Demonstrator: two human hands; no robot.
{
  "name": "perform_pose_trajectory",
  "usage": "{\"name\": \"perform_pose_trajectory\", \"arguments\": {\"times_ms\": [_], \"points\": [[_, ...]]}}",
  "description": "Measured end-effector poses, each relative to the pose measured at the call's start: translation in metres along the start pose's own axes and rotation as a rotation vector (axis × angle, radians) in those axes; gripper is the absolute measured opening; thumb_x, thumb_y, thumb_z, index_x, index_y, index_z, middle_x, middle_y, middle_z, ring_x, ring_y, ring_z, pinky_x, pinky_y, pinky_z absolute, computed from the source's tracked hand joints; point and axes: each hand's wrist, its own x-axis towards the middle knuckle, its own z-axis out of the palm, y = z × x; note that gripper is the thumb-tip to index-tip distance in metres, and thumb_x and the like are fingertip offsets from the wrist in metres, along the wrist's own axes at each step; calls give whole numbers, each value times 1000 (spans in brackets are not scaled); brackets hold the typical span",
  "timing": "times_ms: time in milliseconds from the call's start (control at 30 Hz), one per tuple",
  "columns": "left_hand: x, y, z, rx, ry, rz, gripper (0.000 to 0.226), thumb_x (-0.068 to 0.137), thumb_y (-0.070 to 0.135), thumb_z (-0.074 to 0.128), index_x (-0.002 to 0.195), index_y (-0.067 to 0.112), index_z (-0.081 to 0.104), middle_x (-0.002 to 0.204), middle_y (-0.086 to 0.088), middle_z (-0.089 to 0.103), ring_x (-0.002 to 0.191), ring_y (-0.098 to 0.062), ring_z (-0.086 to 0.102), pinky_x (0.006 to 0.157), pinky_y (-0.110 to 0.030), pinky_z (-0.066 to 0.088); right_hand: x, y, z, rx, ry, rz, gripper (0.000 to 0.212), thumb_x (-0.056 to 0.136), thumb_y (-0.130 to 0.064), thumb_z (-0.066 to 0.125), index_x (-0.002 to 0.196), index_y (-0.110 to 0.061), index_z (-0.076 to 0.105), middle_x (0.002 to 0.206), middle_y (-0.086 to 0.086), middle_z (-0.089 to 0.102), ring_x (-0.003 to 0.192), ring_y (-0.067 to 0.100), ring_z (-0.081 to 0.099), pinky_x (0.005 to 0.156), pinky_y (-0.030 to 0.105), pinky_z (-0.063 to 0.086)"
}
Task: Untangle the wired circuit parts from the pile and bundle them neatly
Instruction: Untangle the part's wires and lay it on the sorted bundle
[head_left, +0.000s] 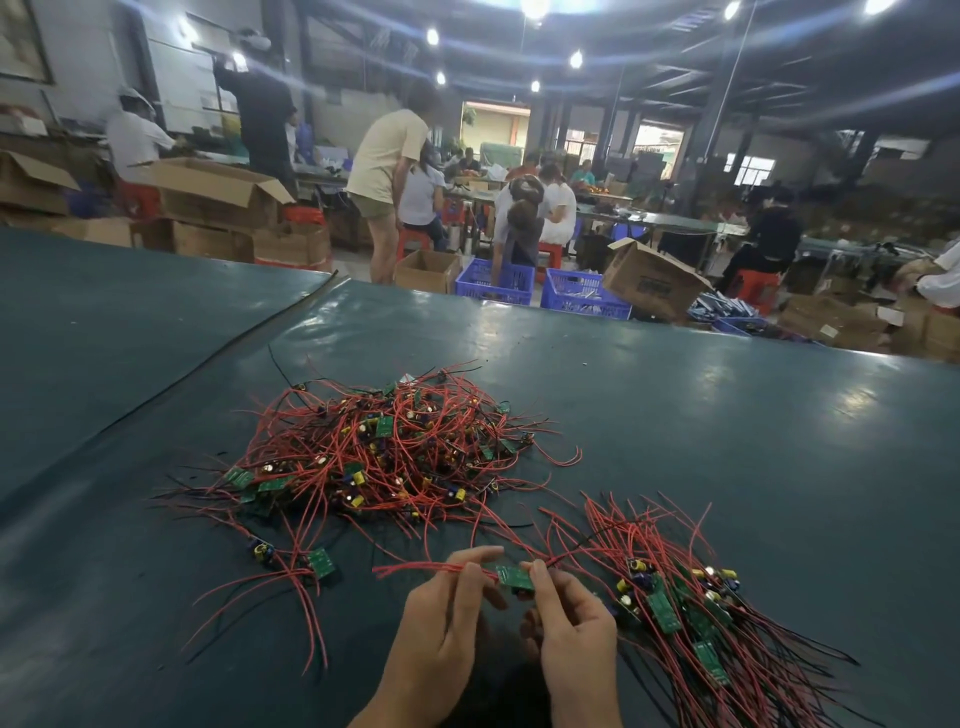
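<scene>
A tangled pile (384, 452) of small green circuit boards with red and black wires lies mid-table. To the right, a sorted bundle (685, 608) of the same parts lies with wires roughly aligned. Between my hands is one small green circuit board (514, 577). My left hand (447, 623) pinches its red wires just left of the board. My right hand (566, 618) holds the board's right end between thumb and fingers. Two loose boards with wires (317, 564) lie at the front left of the pile.
The table (727, 415) is covered in dark green matting with a seam (218, 348) running diagonally at left. Beyond its far edge stand blue crates (493, 283), cardboard boxes (649, 283) and several people working.
</scene>
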Motion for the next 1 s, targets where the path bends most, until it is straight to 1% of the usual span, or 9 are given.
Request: {"name": "perform_pose_trajectory", "arguments": {"times_ms": [100,233,333,467,533,633,767,900,1000], "points": [[1,1,1,-56,109,-8,33,95,41,39,97,22,66,79,-3,70,50,-15,59,48,-21,45,2,1,-2,-14,26,-20,16,91,-16,65,77,-10,72,50,1,59,43,11,52,38,22,41],[3,1,3,-124,207,-76,30,93,31,42,86,16,68,73,-3,69,47,-15,58,45,-19,44,3,3,-1,8,62,-63,19,92,-14,63,77,-11,74,57,5,67,39,11,49,35,22,38],[6,-1,1,-181,254,-130,31,97,25,45,81,17,71,70,-4,69,48,-14,57,45,-21,44,7,1,-3,132,152,-31,18,93,-11,62,79,-5,71,66,6,71,39,7,46,34,20,34],[11,-1,-5,-270,308,-201,35,90,36,45,83,14,71,71,-5,70,50,-12,57,43,-22,44,15,0,-13,266,284,-6,15,91,-13,65,79,-6,69,54,0,63,37,3,44,32,19,35],[15,-2,-11,-329,339,-248,35,88,38,45,83,14,72,70,-6,69,52,-13,58,43,-21,44,18,-2,-18,330,314,-19,12,92,-13,64,84,-7,70,57,-2,66,37,3,44,32,19,35],[16,-1,-17,-359,277,-319,34,90,39,46,84,19,73,75,-6,72,59,-16,66,44,-23,48,19,-3,-21,336,321,-55,12,94,-13,62,86,-9,69,63,-3,68,39,3,45,33,19,35],[12,4,-11,-428,112,-402,26,87,31,57,103,14,68,90,-9,75,67,-24,70,47,-26,52,16,-2,-19,328,322,-71,11,95,-18,61,90,-11,68,54,-5,62,37,4,45,33,19,36],[11,1,-4,-467,145,-471,29,74,22,71,96,2,71,84,-15,75,70,-24,72,50,-25,54,16,-3,-19,326,332,-71,9,93,-19,63,90,-11,67,50,-7,59,36,3,44,32,19,36],[10,0,0,-515,151,-494,34,68,24,74,92,0,72,85,-18,74,70,-26,72,52,-25,55,12,0,-13,218,219,-46,13,88,-19,69,78,-11,70,49,-1,54,36,5,40,34,19,32]]}}
